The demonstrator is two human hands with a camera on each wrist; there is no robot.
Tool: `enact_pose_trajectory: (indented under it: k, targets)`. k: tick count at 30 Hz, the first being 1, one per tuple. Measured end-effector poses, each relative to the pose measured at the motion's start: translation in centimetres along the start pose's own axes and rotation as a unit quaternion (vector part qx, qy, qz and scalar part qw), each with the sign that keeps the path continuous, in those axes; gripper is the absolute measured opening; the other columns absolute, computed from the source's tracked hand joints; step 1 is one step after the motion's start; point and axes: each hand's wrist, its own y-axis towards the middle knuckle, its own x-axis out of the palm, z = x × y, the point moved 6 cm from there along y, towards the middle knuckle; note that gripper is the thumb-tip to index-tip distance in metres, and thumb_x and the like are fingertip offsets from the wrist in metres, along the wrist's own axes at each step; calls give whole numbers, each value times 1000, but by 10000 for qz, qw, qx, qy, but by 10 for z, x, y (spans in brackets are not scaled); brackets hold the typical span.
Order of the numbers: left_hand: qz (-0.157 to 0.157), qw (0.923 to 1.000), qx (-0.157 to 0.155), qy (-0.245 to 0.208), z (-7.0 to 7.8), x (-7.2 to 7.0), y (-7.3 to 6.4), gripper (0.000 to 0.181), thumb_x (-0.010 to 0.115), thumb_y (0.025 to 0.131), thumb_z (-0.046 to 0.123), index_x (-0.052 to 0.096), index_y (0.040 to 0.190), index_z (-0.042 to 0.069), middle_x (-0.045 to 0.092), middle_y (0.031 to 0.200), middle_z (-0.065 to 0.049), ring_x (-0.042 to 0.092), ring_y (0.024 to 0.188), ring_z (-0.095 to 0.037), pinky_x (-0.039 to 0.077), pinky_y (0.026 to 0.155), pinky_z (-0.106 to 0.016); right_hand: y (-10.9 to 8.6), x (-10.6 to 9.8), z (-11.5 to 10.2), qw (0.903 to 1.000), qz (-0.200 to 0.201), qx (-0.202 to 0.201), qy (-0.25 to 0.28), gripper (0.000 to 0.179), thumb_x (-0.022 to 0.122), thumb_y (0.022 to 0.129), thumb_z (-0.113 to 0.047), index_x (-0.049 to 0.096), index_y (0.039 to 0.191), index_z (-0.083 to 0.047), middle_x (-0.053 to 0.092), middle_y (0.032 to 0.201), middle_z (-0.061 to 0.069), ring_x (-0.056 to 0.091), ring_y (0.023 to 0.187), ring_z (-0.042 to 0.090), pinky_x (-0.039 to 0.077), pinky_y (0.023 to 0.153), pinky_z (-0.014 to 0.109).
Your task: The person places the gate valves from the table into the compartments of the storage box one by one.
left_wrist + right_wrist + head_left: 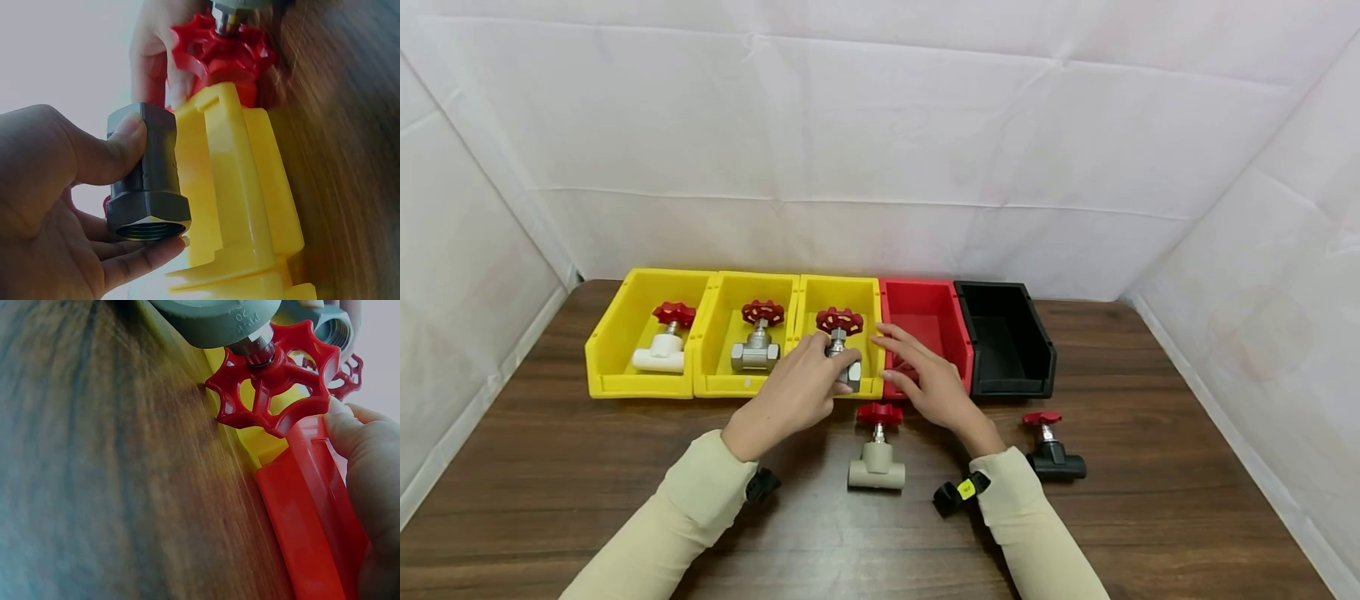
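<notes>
My left hand (793,387) holds a grey metal gate valve (153,169) with a red handwheel (840,321) over the third yellow bin (871,387). In the left wrist view the thumb lies along the hexagonal body, with fingers behind and below it. To its right, my right hand (936,387) rests at the wall between that yellow bin and the red bin (917,296). Its fingers reach leftward, mostly straight, and the thumb (342,428) touches the red bin's edge. A beige valve (877,467) with a red handwheel stands on the table just before the bins.
The first yellow bin (640,386) contains a white valve (661,354); the second yellow bin (718,386) contains another metal valve (756,354). A black bin (1015,387) ends the row at right. A black valve (1057,461) is on the wooden table (1150,467). White cloth (880,125) hangs behind.
</notes>
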Motion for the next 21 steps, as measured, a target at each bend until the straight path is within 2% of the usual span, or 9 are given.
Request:
enact_pose_trajectory:
  k: [7,13,21]
  targets:
    - [-76,9998,-186,54,-8,3,11,35,72,87,21,65,120,9,56,90,-17,49,79,-27,45,61,-32,0,0,0,10000,-48,36,13,54,65,92,-25,46,143,-25,34,151,-9,58,92,10,50,64,20]
    - [-78,9998,-203,45,-10,4,20,36,71,88,21,64,120,8,56,92,-17,50,81,-29,47,63,-34,0,-1,1,10000,-53,43,7,54,65,92,-24,46,143,-25,33,151,-9,58,92,9,50,63,21]
    - [-469,9978,-470,64,-14,14,33,37,69,88,16,63,124,9,58,98,-18,52,89,-32,49,68,-35,-1,0,0,9999,-104,109,71,55,64,92,-25,45,144,-27,32,152,-10,58,94,11,51,65,21]
